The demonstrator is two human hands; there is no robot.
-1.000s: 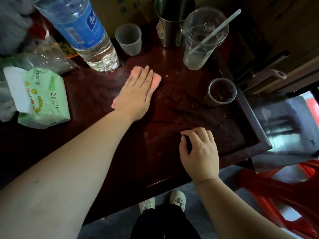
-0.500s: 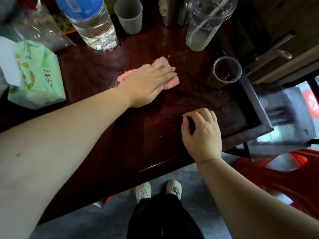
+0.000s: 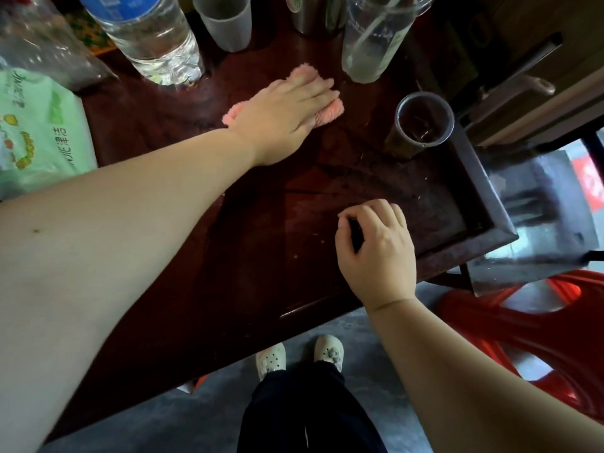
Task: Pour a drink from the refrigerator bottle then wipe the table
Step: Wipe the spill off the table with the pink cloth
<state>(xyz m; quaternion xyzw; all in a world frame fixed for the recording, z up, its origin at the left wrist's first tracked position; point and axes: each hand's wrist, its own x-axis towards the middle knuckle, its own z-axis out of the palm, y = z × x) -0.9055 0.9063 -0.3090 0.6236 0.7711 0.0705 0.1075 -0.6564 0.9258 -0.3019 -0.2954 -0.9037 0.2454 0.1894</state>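
Wiping stage, drink looks already poured

The left hand lies flat, fingers straight, pressing the fluffy pink cloth onto the dark reddish wooden desk; the cloth's long axis runs up and to the right under the palm. The right hand is loosely curled, resting on the desk near its front edge, apparently holding nothing. The small clear glass of dark drink stands just right of the cloth, the tall clear plastic cup with a straw just behind it, and the big clear water bottle back-left. I reckon the open room is toward the near edge and the raised right rim, so wipe that way, minding the glass.
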